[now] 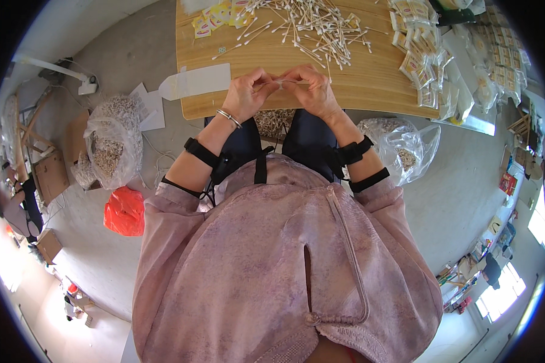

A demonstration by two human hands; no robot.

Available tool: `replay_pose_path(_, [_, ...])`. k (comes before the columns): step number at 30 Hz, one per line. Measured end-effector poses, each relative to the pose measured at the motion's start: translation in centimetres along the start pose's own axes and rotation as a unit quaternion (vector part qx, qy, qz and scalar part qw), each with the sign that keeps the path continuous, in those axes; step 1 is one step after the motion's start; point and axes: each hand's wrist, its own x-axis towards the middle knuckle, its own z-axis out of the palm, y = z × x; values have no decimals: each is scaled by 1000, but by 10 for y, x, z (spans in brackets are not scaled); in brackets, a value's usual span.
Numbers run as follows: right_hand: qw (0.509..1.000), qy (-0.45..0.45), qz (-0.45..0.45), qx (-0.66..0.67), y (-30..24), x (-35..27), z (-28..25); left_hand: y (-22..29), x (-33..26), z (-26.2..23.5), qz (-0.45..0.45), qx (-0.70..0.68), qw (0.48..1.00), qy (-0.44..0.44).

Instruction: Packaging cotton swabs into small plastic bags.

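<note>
My left hand [246,92] and my right hand [315,93] meet above the front edge of a wooden table [378,88]. Thumbs and fingers of both are pinched together. Between the fingertips shows a small, thin whitish thing [280,83], too small to make out. A loose heap of cotton swabs [321,30] lies beyond my hands, with a few stray swabs to its left. Beside my left hand, a white paper strip [206,80] lies flat, overhanging the table's left edge.
Yellow and white packets [214,18] lie at the far left, filled clear packets [421,42] pile up at the right. On the floor stand clear bags of swabs, one at left [109,145], one at right [406,154], and a red plastic bag [125,210]. A person [19,209] is far left.
</note>
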Motion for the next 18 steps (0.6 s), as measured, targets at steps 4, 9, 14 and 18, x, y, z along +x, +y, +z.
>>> replay_pose_path(4, [1000, -13, 0, -12, 2, 2, 0, -19, 4, 4, -38, -74, 996, -37])
replay_pose_path(9, [1000, 1, 25, 6, 9, 0, 6, -23, 6, 12, -31, -155, 987, -29])
replay_pose_path(14, [997, -3, 55, 46, 17, -3, 6, -25, 9, 12, -31, -155, 987, -38])
replay_pose_path(18, [996, -23, 67, 52, 7, 0, 6, -31, 7, 12, -17, -156, 987, -23])
